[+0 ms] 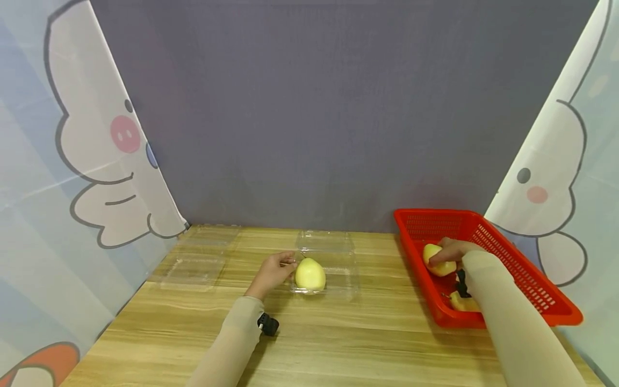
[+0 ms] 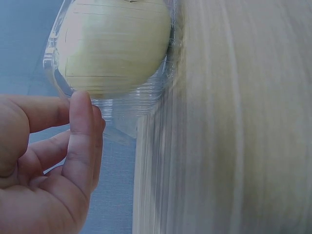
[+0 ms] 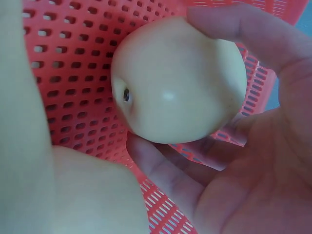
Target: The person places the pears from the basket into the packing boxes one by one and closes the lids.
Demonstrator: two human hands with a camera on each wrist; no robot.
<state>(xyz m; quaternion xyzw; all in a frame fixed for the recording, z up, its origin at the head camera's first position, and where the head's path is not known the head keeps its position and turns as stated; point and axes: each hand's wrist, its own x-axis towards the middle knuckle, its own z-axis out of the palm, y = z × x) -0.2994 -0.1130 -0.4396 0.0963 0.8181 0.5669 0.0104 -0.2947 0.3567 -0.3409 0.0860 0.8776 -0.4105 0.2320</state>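
Note:
A yellow pear (image 1: pixel 310 275) with its stem up sits in the left part of an open clear plastic box (image 1: pixel 340 277). My left hand (image 1: pixel 274 273) is at the box's left side; in the left wrist view its thumb and index finger (image 2: pixel 82 117) pinch the rim beside the pear (image 2: pixel 114 46). Inside the red basket (image 1: pixel 422 287), my right hand (image 1: pixel 454 251) grips another pear (image 1: pixel 439 260). The right wrist view shows thumb and fingers curled round this pear (image 3: pixel 178 83), its blossom end facing left. One more pear (image 1: pixel 464 303) lies nearer the basket's front, partly hidden by the sleeve.
A second clear plastic box (image 1: pixel 193 269), open, stands at the table's back left. A grey cloth wall (image 1: pixel 300 118) rises behind the wooden table (image 1: pixel 338 344). Printed curtains (image 1: pixel 43 215) hang at both sides. The basket stands at the right table edge.

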